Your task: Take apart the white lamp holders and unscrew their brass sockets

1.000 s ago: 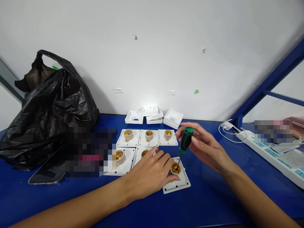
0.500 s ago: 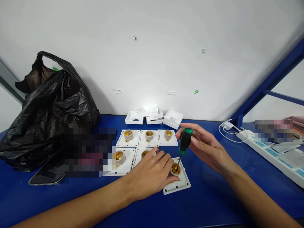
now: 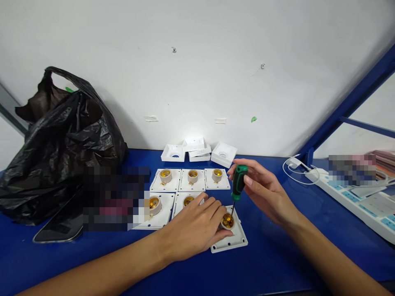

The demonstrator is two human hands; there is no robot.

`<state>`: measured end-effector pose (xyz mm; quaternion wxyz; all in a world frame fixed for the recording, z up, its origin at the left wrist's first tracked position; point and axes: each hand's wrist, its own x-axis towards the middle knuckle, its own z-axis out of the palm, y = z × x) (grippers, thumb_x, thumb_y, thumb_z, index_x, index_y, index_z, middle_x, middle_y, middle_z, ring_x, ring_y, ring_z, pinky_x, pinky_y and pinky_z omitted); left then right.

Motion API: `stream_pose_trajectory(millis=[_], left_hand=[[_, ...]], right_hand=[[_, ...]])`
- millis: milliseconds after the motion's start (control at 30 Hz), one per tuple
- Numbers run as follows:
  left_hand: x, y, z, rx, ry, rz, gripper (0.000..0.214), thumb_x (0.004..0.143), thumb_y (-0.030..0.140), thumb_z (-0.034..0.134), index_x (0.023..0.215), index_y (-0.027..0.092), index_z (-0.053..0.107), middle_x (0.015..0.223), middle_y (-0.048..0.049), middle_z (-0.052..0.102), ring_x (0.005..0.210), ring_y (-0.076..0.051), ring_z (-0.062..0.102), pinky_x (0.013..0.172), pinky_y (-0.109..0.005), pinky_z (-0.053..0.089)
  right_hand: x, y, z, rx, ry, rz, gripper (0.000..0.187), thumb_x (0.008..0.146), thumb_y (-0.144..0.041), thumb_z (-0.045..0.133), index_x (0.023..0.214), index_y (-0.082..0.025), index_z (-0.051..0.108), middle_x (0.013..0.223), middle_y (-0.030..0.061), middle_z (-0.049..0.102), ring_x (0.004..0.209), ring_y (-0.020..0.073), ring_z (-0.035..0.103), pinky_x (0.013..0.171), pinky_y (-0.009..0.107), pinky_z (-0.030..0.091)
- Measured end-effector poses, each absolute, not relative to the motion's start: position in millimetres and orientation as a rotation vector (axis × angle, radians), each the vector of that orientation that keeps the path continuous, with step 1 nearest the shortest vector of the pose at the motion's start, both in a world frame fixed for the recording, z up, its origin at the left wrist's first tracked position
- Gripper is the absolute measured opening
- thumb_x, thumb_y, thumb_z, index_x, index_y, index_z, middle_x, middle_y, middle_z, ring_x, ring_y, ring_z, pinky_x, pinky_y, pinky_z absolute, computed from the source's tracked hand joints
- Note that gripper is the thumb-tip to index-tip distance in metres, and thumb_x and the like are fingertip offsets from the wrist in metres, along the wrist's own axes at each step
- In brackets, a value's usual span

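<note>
My left hand [image 3: 194, 228] lies on a white square lamp-holder plate [image 3: 233, 242] at the front of the blue table, its thumb and fingers closed round the brass socket [image 3: 227, 220] in the middle. My right hand [image 3: 267, 191] grips a screwdriver with a green and black handle [image 3: 239, 182], held nearly upright with its thin shaft reaching down into that socket. Several more lamp-holder plates [image 3: 191, 179] with brass sockets lie in two rows just behind my left hand.
Empty white plastic covers [image 3: 197, 151] are stacked by the wall. A black plastic bag [image 3: 61, 139] sits at the left, a dark phone [image 3: 58, 230] in front of it. At the right lie a white power strip [image 3: 364, 203] and a white cable [image 3: 293, 168].
Both hands stay on the same plate and socket. The screwdriver handle has shifted slightly as my right fingers turn on it; the view has drifted a little.
</note>
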<state>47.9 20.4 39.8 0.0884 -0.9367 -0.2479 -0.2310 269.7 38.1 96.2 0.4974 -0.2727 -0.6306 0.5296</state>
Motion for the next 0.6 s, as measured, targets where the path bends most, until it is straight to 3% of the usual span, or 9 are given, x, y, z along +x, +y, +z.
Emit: stream_pose_trajectory(millis=[467, 600], left_hand=[[50.8, 20.0, 38.7, -2.702, -0.77, -0.693, 0.048, 0.112, 0.055, 0.045, 0.107, 0.012, 0.065, 0.09, -0.0073, 0.071, 0.088, -0.027, 0.071, 0.086, -0.04, 0.057], [50.5, 20.3, 37.8, -2.698, -0.767, -0.694, 0.048, 0.111, 0.056, 0.048, 0.108, 0.012, 0.066, 0.09, -0.0071, 0.071, 0.088, -0.027, 0.072, 0.087, -0.041, 0.057]], right_hand=[[267.7, 39.7, 99.8, -0.686, -1.375, 1.185, 0.028, 0.098, -0.037, 0.073, 0.126, -0.04, 0.075, 0.116, 0.0039, 0.074, 0.107, 0.0209, 0.067, 0.086, 0.034, 0.059], [265.0, 37.8, 93.3, -0.658, -1.457, 1.207, 0.028, 0.101, -0.035, 0.072, 0.128, -0.041, 0.074, 0.118, 0.0033, 0.075, 0.114, 0.0207, 0.068, 0.095, 0.036, 0.058]])
